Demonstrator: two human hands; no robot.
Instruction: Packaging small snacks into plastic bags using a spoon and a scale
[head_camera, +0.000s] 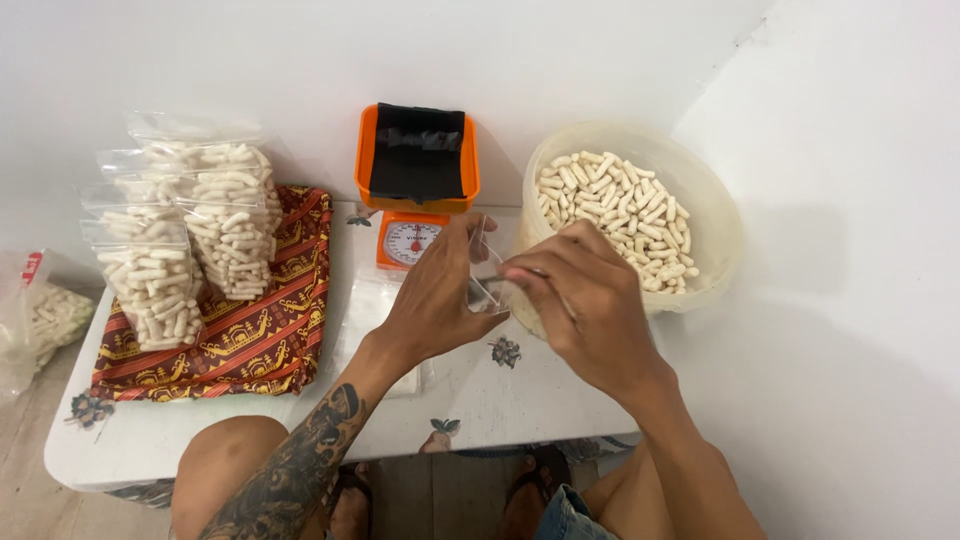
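We see a low white table (150, 440) with both forearms reaching over its near edge, the left one tattooed. The left hand (435, 300) is raised, palm away from us, its fingers pinched on one side of a small clear plastic bag (484, 268); the right hand (580, 295) curls over from the other side, fingertips closed on the same bag. The bag sits between the hands, just in front of the scale, and its outline is hard to make out against the table.

One round tub (700, 210) of pale stick-shaped snacks stands at the right. One patterned red cloth (255, 340) carries filled clear bags (150, 275); we count about four, though they overlap. A further bag (30, 320) is cut off at the left edge. One orange kitchen scale (416, 180) stands behind, its dial partly hidden by the left hand. A flat stack of empty bags (370, 300) lies under the left wrist; we cannot count them.
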